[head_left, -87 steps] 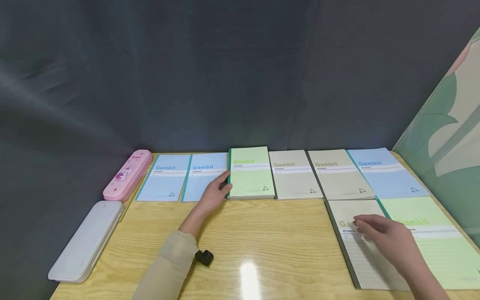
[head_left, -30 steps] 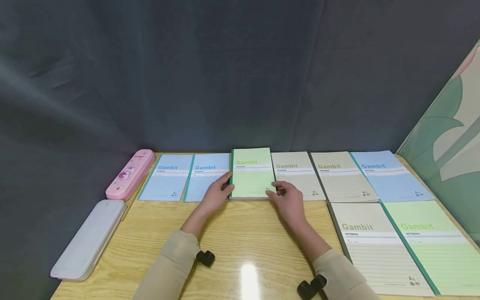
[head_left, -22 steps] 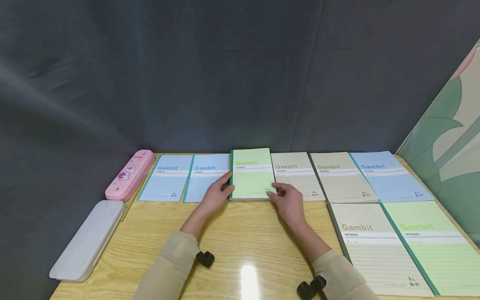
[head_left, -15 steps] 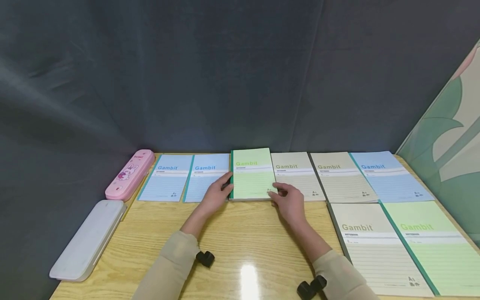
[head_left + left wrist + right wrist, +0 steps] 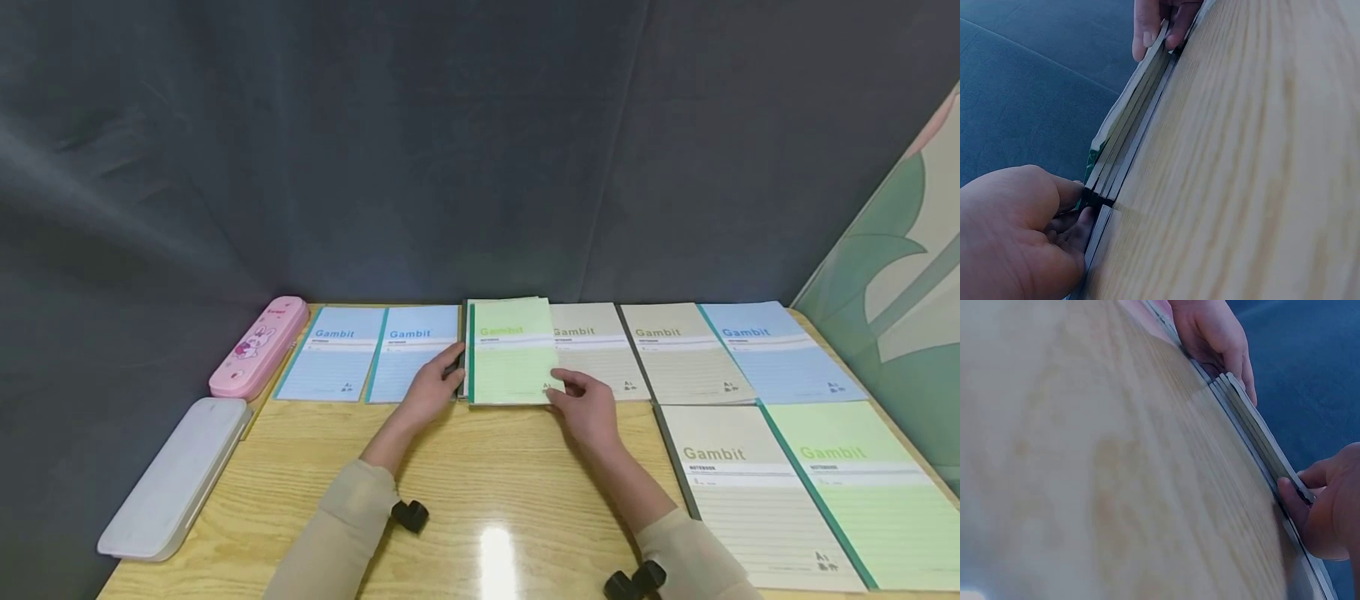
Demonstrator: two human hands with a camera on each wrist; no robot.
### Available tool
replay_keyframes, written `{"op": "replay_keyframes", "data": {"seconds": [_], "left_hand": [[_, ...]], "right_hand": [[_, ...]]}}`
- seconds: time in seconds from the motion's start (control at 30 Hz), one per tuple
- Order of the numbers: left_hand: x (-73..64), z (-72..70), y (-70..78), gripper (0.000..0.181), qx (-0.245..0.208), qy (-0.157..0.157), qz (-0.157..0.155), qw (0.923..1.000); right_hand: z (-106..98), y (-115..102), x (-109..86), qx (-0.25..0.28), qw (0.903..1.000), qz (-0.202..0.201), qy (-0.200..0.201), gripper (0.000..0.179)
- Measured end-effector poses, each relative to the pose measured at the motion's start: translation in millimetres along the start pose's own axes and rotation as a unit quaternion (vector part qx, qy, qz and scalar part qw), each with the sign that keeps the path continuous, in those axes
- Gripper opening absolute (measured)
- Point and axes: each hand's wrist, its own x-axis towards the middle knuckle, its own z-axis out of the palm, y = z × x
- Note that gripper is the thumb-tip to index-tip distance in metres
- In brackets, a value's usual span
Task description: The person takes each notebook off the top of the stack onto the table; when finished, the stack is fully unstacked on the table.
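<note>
A stack of notebooks lies mid-row at the back of the table. Its top one, a green notebook, sits shifted right and toward me, baring a dark spine beneath on the left. My right hand pinches the green notebook's lower right corner between thumb and fingers; in the right wrist view that corner is raised a little off the stack. At the stack's left edge, my left hand holds the spine side with thumb and fingertips, partly over a blue notebook.
Another blue notebook lies at the left, beside a pink pencil case and a white case. Rightward are grey-beige notebooks, a blue one, and a nearer beige and green one. A dark curtain hangs behind.
My right hand came from the right-hand notebooks to the stack and has pulled the top green notebook right and toward me. My left hand stays at the left edge.
</note>
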Motion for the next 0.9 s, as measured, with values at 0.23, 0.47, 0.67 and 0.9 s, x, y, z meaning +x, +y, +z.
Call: {"op": "replay_keyframes", "data": {"seconds": [0.23,0.47,0.67,0.9], "left_hand": [[-0.5,-1.7,0.6,0.054,-0.009,-0.005,0.005,0.9999],[-1.8,-0.9,-0.1,0.054,-0.01,-0.002,0.005,0.9999],[-2.0,-0.2,-0.4,0.054,-0.012,-0.002,0.002,0.9999],[-0.3,-0.6,0.5,0.054,0.003,-0.001,0.008,1.0]], "right_hand": [[-8,0,-12.1,0.007,0.9997,0.021,-0.009,0.034],[-16,2,-26.8,0.048,0.9964,0.06,-0.035,0.038],[-28,6,-40.9,0.076,0.9928,0.086,-0.034,0.04],[-44,9,-61.4,0.081,0.9916,0.097,-0.026,0.043]]}}
